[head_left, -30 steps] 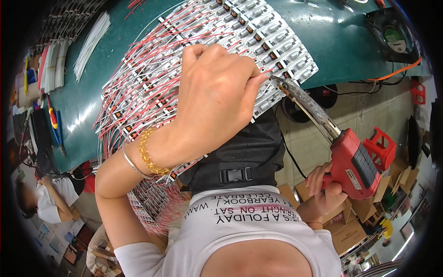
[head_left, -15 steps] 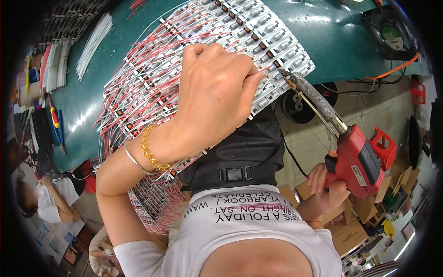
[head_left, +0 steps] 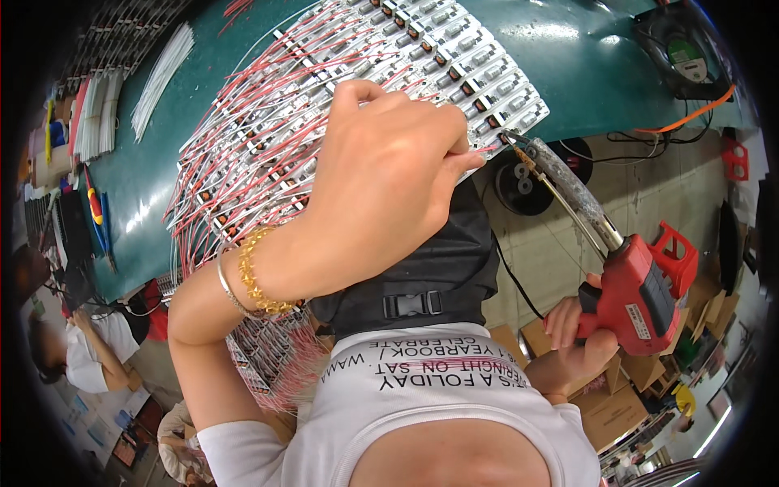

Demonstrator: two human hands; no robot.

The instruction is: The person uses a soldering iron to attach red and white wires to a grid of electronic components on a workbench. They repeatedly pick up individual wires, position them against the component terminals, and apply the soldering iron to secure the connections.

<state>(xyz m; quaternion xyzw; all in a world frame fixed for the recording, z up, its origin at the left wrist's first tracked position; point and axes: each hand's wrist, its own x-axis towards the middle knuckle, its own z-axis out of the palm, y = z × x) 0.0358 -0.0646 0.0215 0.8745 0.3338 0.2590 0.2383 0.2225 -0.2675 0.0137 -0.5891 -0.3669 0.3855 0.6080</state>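
Observation:
A wide panel of small white circuit boards (head_left: 497, 75) lies on the green table, with many red and white wires trailing from its left part. My left hand (head_left: 385, 166) is over the panel, thumb and fingers pinched on a thin red wire (head_left: 484, 150) near the lower right edge. In my right hand (head_left: 578, 329) is a red soldering gun (head_left: 641, 296), gripped by its handle. Its hot tip (head_left: 511, 136) meets or nearly meets the panel close to the wire's end; actual contact is too small to tell.
Bundled white wires (head_left: 162, 77) and a red-yellow screwdriver (head_left: 96, 207) are on the table's left. A black fan (head_left: 686, 57) stands at the far right. Beyond the table edge are a black spool (head_left: 523, 185) and cardboard boxes (head_left: 608, 410). Another person (head_left: 97, 353) sits at far left.
My left hand has shifted slightly right and nearer to me with the red wire. The soldering gun and its tip have moved a little the same way. The panel has shifted slightly left.

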